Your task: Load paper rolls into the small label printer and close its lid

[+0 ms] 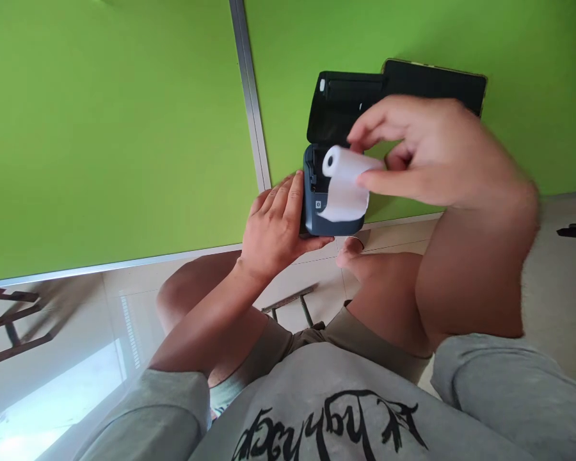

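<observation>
A small dark receipt printer sits at the near edge of the green table, its black lid swung up and back. My left hand wraps round the printer's left side, with the thumb along its front. Between the thumb and fingers of my right hand is a white thermal paper roll, held over the printer's inner bay. A loose end of paper hangs from the roll toward me, across the printer's front. Whether the roll touches the bay, I cannot tell.
The green table has a metal seam strip running across it. A black flat tablet-like thing lies behind my right hand. On the floor at the left stands part of a wooden rack or stool.
</observation>
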### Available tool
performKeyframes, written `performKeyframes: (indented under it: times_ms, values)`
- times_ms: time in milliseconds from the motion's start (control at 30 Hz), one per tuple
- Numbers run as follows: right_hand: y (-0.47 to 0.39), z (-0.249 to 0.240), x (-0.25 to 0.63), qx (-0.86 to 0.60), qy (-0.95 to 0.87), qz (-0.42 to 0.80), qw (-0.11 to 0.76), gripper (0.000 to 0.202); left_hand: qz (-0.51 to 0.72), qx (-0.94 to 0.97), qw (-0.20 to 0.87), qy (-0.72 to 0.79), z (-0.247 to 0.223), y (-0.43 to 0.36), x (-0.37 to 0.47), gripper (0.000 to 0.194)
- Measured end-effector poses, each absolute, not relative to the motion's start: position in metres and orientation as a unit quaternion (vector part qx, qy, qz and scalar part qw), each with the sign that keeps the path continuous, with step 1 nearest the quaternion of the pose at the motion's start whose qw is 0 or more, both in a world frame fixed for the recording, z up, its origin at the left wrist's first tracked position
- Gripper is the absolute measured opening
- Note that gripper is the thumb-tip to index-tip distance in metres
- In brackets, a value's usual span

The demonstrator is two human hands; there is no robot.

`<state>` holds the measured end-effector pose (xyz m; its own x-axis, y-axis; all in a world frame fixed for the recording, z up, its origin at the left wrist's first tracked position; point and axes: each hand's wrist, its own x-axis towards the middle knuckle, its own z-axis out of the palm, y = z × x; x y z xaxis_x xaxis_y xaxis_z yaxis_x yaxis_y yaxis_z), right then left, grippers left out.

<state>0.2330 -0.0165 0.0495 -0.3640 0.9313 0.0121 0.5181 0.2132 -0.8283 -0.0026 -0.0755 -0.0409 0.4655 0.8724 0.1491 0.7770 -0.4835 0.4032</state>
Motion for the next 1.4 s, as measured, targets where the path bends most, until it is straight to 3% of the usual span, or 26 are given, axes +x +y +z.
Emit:
performKeyframes:
  times_ms: [133, 233, 433, 667, 833, 1067, 1267, 1400]
  values:
    - [-0.018, 0.034, 0.236, -0.472, -0.501, 0.502, 0.524, 0.034, 0.167, 0.842, 0.138, 0.494, -0.042, -0.075, -0.003, 0.119]
    - [-0.017, 0.001, 0.234, -0.545, -0.406, 0.419, 0.601, 0.039, 0.163, 0.842, 0.139, 0.495, -0.042, -0.075, -0.004, 0.121]
    - [-0.023, -0.048, 0.245, -0.626, -0.622, 0.115, 0.456, 0.03, 0.182, 0.843, 0.135, 0.488, -0.042, -0.074, -0.004, 0.114]
    - [-0.022, -0.048, 0.252, -0.638, -0.679, 0.056, 0.36, 0.028, 0.178, 0.84, 0.142, 0.492, -0.044, -0.074, -0.003, 0.118]
    - [-0.022, -0.046, 0.255, -0.644, -0.674, 0.031, 0.36, 0.031, 0.18, 0.838, 0.141, 0.495, -0.044, -0.074, -0.004, 0.116]
    - [-0.029, -0.04, 0.247, -0.652, -0.655, 0.088, 0.373, 0.038, 0.185, 0.84, 0.127, 0.493, -0.045, -0.074, -0.004, 0.117]
    - [-0.034, -0.018, 0.273, -0.581, -0.642, -0.072, 0.495, 0.037, 0.185, 0.841, 0.13, 0.491, -0.046, -0.074, -0.004, 0.123]
    - [-0.027, -0.033, 0.305, -0.616, -0.631, -0.032, 0.47, 0.053, 0.184, 0.84, 0.121, 0.495, -0.046, -0.074, -0.005, 0.123]
